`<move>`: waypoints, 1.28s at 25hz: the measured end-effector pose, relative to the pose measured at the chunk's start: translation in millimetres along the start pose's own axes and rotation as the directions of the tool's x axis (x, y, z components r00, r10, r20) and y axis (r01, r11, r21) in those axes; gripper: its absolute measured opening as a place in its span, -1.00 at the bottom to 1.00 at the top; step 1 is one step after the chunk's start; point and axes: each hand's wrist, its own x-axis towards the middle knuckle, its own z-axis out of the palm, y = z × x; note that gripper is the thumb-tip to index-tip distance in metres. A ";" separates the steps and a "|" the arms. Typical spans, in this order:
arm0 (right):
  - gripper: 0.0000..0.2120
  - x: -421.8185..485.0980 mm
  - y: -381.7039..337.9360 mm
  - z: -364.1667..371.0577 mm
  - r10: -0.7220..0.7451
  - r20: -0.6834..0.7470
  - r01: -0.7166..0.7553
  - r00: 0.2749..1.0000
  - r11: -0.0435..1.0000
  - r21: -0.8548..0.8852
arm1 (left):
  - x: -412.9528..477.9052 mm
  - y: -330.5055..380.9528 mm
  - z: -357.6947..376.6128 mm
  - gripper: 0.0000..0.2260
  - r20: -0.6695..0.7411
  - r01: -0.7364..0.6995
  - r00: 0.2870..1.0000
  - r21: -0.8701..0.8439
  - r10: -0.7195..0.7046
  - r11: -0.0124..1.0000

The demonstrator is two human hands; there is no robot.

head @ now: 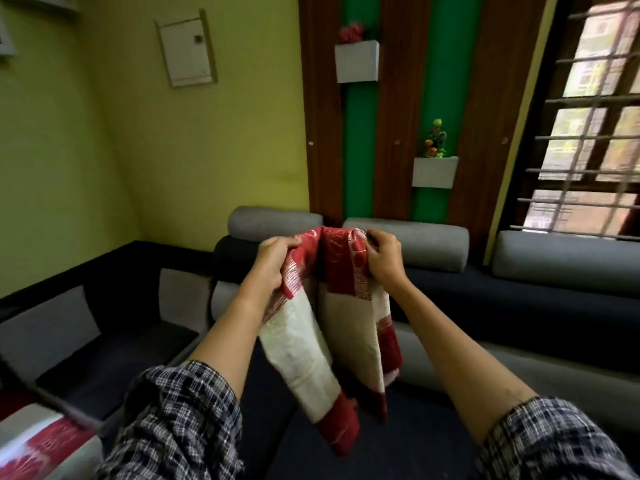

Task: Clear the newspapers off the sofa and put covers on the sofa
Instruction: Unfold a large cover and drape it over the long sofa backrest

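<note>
- Nearest, down and left of the left hand (pixel 273 261), a red-and-cream cloth (pixel 48 441) lies over what looks like a sofa arm; it's blurred, but one piece may already be on
- Left hand has its fingers curled tight round one bunched top edge of the cover (pixel 311 358); right hand (pixel 384 258), just beside it, pinches the other edge
- The cover hangs folded below both hands, not yet spread
- Under and beyond the hands, the sofa (pixel 519 289) shows no newspapers, so clearing looks done
- Past the hands, the headrests (pixel 405 242) sit bare: draping is what's left
</note>
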 end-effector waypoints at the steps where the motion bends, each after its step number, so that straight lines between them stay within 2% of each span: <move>1: -0.82 1.5 -0.9 -1.5 -0.008 -0.029 0.007 1.000 0.999 -0.040 | 6.8 -1.5 -0.9 -0.95 0.007 -0.102 0.995 0.104 0.102 0.989; 3: -0.79 6.1 -6.6 -3.2 -0.011 -0.066 0.003 0.998 0.993 -0.119 | 8.9 -0.7 4.3 -0.92 0.141 -0.295 0.955 0.316 0.263 0.902; 4: -0.78 8.5 -10.1 -1.8 -0.027 -0.062 0.017 0.998 0.989 -0.149 | 6.6 0.0 9.4 -0.83 0.250 -0.367 0.925 0.386 0.288 0.846; 6: -0.81 10.7 -14.8 2.9 -0.071 -0.017 0.067 0.997 0.978 -0.199 | 0.0 -4.5 19.8 -0.63 0.434 -0.438 0.874 0.504 0.221 0.744; 7: -0.83 11.2 -15.2 4.3 -0.089 0.003 0.087 0.996 0.974 -0.210 | -1.8 -10.4 26.2 -0.55 0.466 -0.454 0.863 0.542 0.197 0.707; 9: -0.83 10.6 -13.1 4.4 -0.117 0.035 0.122 0.993 0.972 -0.199 | 3.5 -27.8 37.0 -0.46 0.448 -0.470 0.862 0.535 0.236 0.702; 10: -0.83 10.5 -10.2 1.3 -0.127 0.043 0.133 0.991 0.973 -0.189 | 6.5 -34.0 42.5 -0.48 0.440 -0.491 0.854 0.505 0.278 0.709; 13: -0.83 13.3 -0.9 -18.4 -0.136 0.024 0.138 0.990 0.977 -0.164 | 17.5 -35.3 55.1 -0.74 0.373 -0.584 0.810 0.447 0.452 0.677; 15: -0.84 11.3 8.7 -32.8 -0.099 0.087 0.111 0.991 0.983 -0.146 | 24.6 -26.6 63.8 -0.71 0.309 -0.611 0.792 0.429 0.527 0.665; 17: -0.82 4.1 29.8 -48.7 0.008 0.210 0.027 0.978 0.986 -0.163 | 26.9 -15.8 76.1 -0.70 0.281 -0.646 0.762 0.378 0.583 0.663; 18: -0.85 -1.0 49.7 -57.7 0.109 0.286 -0.050 0.952 0.977 -0.207 | 28.0 -11.1 80.7 -0.72 0.257 -0.652 0.758 0.344 0.600 0.676; 20: -0.89 -17.2 89.1 -76.0 0.365 0.414 -0.191 0.834 0.895 -0.404 | 30.6 -3.7 84.4 -0.72 0.203 -0.653 0.757 0.262 0.621 0.710; 21: -0.88 -24.4 105.7 -83.9 0.465 0.406 -0.242 0.786 0.837 -0.491 | 32.8 -3.3 84.3 -0.71 0.185 -0.651 0.759 0.239 0.624 0.721; 22: -0.85 -26.3 114.5 -90.0 0.515 0.340 -0.283 0.786 0.791 -0.543 | 34.4 -5.1 82.7 -0.69 0.178 -0.644 0.764 0.243 0.619 0.725; 23: -0.84 -22.5 117.8 -95.3 0.488 0.239 -0.292 0.839 0.776 -0.559 | 36.6 -9.5 81.2 -0.68 0.172 -0.622 0.782 0.272 0.599 0.734; 25: -0.81 -2.3 104.0 -97.1 0.297 0.035 -0.232 0.954 0.808 -0.542 | 41.2 -21.5 80.0 -0.69 0.177 -0.542 0.838 0.379 0.516 0.750; 26: -0.80 10.4 89.6 -96.2 0.209 -0.037 -0.199 0.977 0.841 -0.503 | 45.5 -28.0 79.2 -0.72 0.214 -0.500 0.863 0.485 0.457 0.717; 28: -0.81 32.3 59.0 -93.2 0.049 -0.091 -0.086 0.995 0.880 -0.466 | 44.6 -34.0 79.6 -0.74 0.377 -0.456 0.889 0.681 0.260 0.573; 29: -0.81 38.7 42.2 -92.6 -0.115 -0.060 0.066 0.992 0.849 -0.525 | 41.8 -32.6 82.2 -0.66 0.468 -0.462 0.872 0.689 0.144 0.559; 30: -0.82 42.3 27.8 -91.1 -0.308 0.008 0.255 0.951 0.774 -0.579 | 35.9 -29.2 86.3 -0.54 0.554 -0.465 0.830 0.622 0.066 0.630; 31: -0.83 42.6 18.3 -89.3 -0.478 0.139 0.453 0.867 0.642 -0.619 | 28.5 -25.4 92.1 -0.44 0.621 -0.456 0.782 0.512 0.053 0.728; 32: -0.83 40.8 10.9 -86.9 -0.582 0.273 0.596 0.766 0.484 -0.641 | 21.0 -21.5 98.6 -0.38 0.672 -0.472 0.732 0.378 0.114 0.797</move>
